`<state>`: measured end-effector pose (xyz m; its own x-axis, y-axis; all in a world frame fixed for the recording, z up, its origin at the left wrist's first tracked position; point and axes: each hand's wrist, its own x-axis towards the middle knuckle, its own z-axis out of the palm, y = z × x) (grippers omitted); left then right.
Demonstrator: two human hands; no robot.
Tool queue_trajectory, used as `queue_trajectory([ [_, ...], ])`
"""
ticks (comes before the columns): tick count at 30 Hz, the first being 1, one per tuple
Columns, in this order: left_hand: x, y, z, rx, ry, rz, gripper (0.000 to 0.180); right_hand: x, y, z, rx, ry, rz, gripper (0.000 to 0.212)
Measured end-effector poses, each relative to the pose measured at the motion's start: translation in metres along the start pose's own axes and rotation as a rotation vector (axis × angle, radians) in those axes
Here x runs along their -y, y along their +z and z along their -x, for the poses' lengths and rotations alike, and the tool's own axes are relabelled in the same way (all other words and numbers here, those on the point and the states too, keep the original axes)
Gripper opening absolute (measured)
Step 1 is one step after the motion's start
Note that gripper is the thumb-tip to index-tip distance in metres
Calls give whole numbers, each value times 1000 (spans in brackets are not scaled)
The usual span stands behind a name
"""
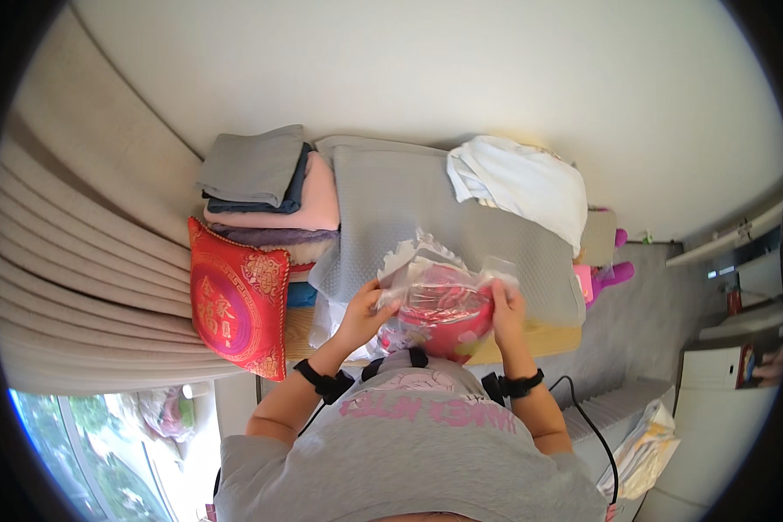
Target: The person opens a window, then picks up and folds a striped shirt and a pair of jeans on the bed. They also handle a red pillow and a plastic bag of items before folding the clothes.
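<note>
Close in front of my body is a clear plastic bag (426, 261) with a red, flower-patterned bundle (448, 317) inside it. My left hand (370, 311) grips the bag's left edge, fingers bent round the plastic. On the other side, my right hand (506, 309) pinches the right edge of the bag near its top. Between my hands the plastic is crumpled and shiny, and its upper rim stands up loosely. What the red bundle is exactly, I cannot tell through the plastic. Behind it lies a grey quilted mat (391, 200) over a wooden surface.
Folded grey, navy, pink and purple textiles (270, 187) are stacked at the left, with a red patterned cushion (239, 300) leaning before them. White folded cloth (522, 183) lies at the back right. A curtain (87, 270) hangs at the left; purple objects (609, 278) stand beyond the right end.
</note>
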<state>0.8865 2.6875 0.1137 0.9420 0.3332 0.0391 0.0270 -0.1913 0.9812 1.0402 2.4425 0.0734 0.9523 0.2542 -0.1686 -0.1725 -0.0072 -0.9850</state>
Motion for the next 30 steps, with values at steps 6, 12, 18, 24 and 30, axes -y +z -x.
queue_trajectory([
  [6, -9, -1, -10, 65, -164, 297, 25, 47, -7, 18, -9, -140, -20, 28],
  [12, 14, -19, -37, -231, -169, -72, 20, -1, -41, -41, -17, 26, 224, 24],
  [18, 12, -129, -121, -832, 215, -667, 33, 41, -18, -44, -91, -328, 350, 37],
  [24, 69, -216, -181, -811, 51, -1361, 46, 91, 9, -21, -97, -565, 559, 41],
  [30, 68, -292, -191, -560, -169, -942, 32, 112, 27, -4, -54, -642, 666, 38],
])
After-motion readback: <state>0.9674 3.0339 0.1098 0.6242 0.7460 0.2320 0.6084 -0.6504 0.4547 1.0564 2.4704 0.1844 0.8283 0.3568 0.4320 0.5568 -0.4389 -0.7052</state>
